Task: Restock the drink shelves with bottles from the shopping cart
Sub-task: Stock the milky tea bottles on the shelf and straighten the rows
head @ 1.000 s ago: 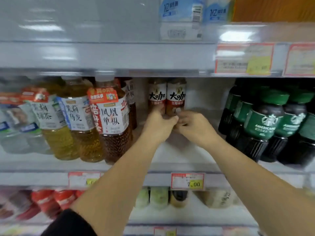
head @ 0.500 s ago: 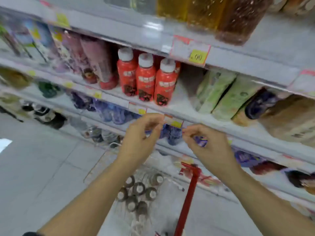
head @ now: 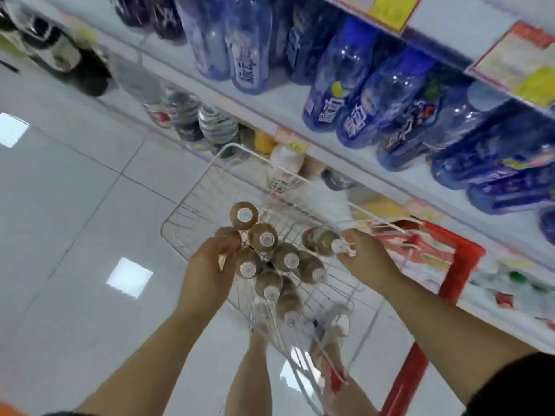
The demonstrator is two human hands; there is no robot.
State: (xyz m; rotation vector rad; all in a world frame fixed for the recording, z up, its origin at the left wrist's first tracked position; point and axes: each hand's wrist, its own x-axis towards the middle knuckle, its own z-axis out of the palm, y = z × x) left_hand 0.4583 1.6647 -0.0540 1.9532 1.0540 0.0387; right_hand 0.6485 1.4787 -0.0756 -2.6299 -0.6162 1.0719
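Observation:
Several brown drink bottles (head: 285, 259) with white caps stand packed together in the white wire shopping cart (head: 192, 202) below me. My left hand (head: 207, 268) reaches into the cart from the left, its fingers curled round the top of one brown bottle (head: 228, 234). My right hand (head: 368, 261) comes in from the right and pinches the white cap of a tilted brown bottle (head: 321, 240) near the cart's right side. One more bottle (head: 244, 215) stands at the far end of the group.
The drink shelf (head: 300, 115) runs diagonally along the right, lined with blue bottles (head: 339, 94) and price tags. The cart's red frame (head: 450, 283) stands at the right, close to the shelf. White tiled floor (head: 75, 205) spreads to the left. My legs show under the basket.
The view has swung down from the shelves to the cart. Both hands, which held nothing in front of the shelf, have dropped into the basket and taken hold of bottles.

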